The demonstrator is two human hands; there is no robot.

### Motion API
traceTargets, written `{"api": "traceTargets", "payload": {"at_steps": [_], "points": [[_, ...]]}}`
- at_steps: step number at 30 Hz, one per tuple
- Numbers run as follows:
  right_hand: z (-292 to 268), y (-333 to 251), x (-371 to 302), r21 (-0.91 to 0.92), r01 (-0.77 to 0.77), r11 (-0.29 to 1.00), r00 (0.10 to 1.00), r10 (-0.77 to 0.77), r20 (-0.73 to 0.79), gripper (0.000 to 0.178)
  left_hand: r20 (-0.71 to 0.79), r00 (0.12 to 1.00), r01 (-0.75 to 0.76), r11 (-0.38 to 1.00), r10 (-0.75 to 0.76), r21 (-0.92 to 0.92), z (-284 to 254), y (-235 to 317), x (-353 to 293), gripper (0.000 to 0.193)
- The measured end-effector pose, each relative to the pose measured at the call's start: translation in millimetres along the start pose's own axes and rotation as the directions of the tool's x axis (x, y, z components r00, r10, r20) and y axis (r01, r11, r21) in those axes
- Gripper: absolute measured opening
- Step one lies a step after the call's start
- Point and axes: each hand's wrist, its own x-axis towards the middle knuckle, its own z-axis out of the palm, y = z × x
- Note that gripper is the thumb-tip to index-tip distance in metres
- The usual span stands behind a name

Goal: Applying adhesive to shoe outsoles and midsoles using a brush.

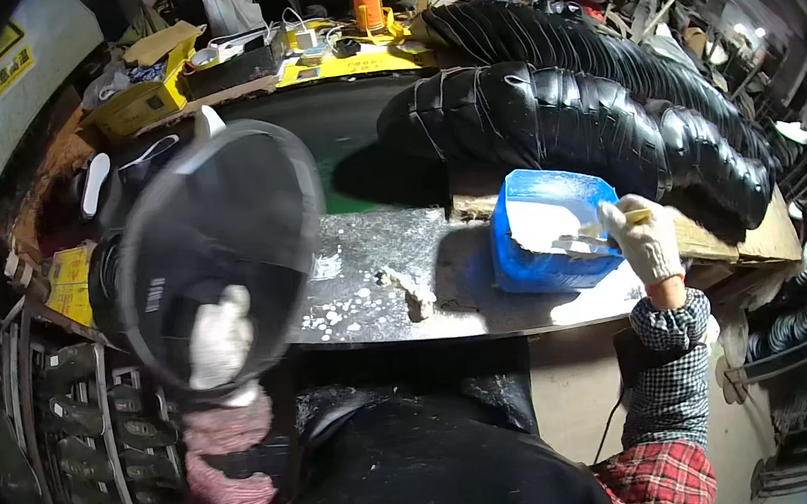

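Blue tub [547, 234] under right hand [646, 240] gripping a scraper [591, 239]; left hand [221, 337] grasps a black disc [221, 244]

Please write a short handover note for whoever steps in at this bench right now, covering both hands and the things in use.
Left hand, in a white glove, grips a large black rubber tube, held up over the left end of the metal bench.
Right hand, also gloved, holds a yellow-handled brush inside the blue tub of white paste at the right of the bench.
Done: white paste is already spattered and lumped on the bench top; whether any is on the tube cannot be seen.
Left: the brush is in the tub and has not touched the tube.
A row of black tubes lies behind the bench.
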Motion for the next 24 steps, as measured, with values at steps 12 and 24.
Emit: {"api": "traceTargets", "payload": {"at_steps": [12,24], "points": [[39,-84,-78,0.475,0.143,0.868,0.973,-0.036,-0.228,0.019,0.592,0.489,-0.78,0.017,0.64,0.626,27,-62,-37,0.013],[146,-123,-52,0.712,-0.022,0.702,0.921,-0.262,0.287,0.017,0.086,0.952,0.291,0.784,-0.293,-0.549,43,-30,-33,0.013]]}}
